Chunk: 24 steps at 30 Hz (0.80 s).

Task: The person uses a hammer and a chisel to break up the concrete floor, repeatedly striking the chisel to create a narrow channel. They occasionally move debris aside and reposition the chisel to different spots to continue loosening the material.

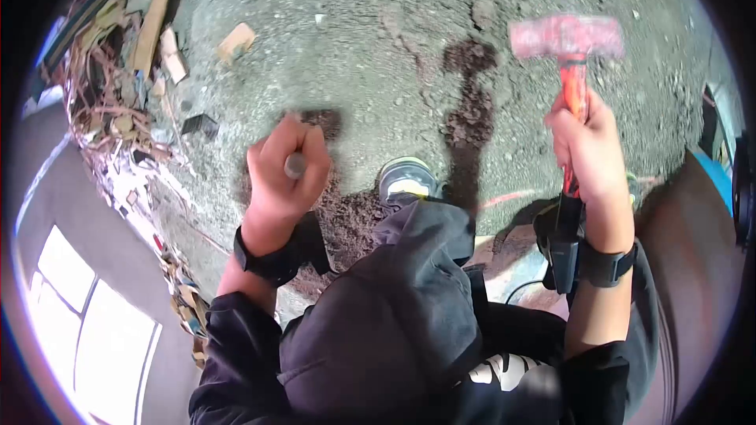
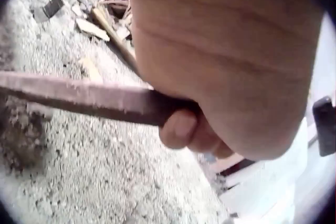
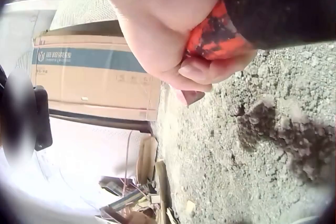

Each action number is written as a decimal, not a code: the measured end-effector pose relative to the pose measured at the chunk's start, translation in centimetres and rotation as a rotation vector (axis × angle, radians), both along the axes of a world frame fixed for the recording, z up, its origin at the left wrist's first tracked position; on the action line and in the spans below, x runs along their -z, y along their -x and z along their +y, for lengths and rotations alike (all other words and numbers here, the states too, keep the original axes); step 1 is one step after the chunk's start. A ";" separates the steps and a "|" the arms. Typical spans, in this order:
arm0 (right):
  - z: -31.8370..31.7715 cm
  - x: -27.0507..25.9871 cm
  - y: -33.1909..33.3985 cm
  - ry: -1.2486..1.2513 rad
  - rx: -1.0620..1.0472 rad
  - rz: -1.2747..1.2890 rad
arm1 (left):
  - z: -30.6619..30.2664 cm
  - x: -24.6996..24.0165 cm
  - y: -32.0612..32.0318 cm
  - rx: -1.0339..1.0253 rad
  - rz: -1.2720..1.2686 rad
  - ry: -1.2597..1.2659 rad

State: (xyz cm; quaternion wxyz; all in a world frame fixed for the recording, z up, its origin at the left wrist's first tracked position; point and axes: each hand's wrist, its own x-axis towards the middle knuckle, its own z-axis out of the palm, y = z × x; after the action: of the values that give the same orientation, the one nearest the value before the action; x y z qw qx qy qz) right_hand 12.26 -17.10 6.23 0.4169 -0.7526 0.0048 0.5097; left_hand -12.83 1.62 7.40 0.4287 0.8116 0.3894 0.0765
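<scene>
Left hand (image 1: 276, 179) is wrapped round the chisel (image 1: 295, 166) between 9 and 10 o'clock in the head view, right hand (image 1: 588, 145) is gripping the orange-handled club hammer (image 1: 567, 39) near 2. I'd seat the tip on the gritty ground (image 1: 362, 55), knuckles below the butt, and swing square, cos glancing hits could get ugly.

a brownish bar (image 2: 89, 97), extended to the left edge, is gripped by the left hand (image 2: 220, 66) at upper right; grey ground (image 2: 121, 166) is seen at lower centre, wood scraps (image 2: 93, 29) scattered at upper left.
</scene>
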 end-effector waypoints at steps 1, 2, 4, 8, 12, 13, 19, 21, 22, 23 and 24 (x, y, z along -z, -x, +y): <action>0.0 0.4 0.3 0.036 -0.077 -0.034 | 0.3 -0.2 1.0 -0.013 -0.071 0.018; 0.0 0.4 0.5 0.058 -0.113 -0.041 | 0.7 -0.3 2.2 -0.025 -0.142 0.038; 0.2 0.7 0.6 0.107 -0.164 -0.057 | 1.4 -0.6 4.6 -0.044 -0.318 0.041; 1.6 1.4 -0.3 0.216 -0.291 -0.206 | 1.6 -3.2 6.7 -0.384 -0.370 0.103; 3.7 2.6 -2.9 0.186 -0.674 -0.693 | 2.6 -3.7 7.2 -0.534 -0.519 0.075; 4.1 3.5 -3.8 0.226 -0.815 -0.795 | 2.9 -3.1 8.2 -0.491 -0.516 0.071; 9.2 0.6 -7.9 0.372 -1.283 -0.964 | 1.9 -6.8 5.8 -0.290 -0.487 0.013; 10.1 0.8 -8.5 0.418 -1.358 -0.962 | 2.1 -9.3 4.4 -0.253 -0.506 0.055; 10.4 1.4 -8.6 0.455 -1.365 -0.964 | 2.2 -10.7 3.7 -0.252 -0.508 0.079; 10.6 2.6 -8.8 0.487 -1.370 -0.971 | 2.5 -12.3 3.0 -0.265 -0.516 0.139; 10.6 3.6 -8.9 0.515 -1.373 -0.971 | 2.8 -13.6 2.6 -0.268 -0.529 0.100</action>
State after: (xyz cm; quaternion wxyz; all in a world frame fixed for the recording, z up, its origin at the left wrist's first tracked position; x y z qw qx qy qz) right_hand 21.20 -6.45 2.60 -0.2088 -0.7935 -0.5119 0.2544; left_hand -15.42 4.44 21.04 0.5408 0.6829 0.3709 0.3219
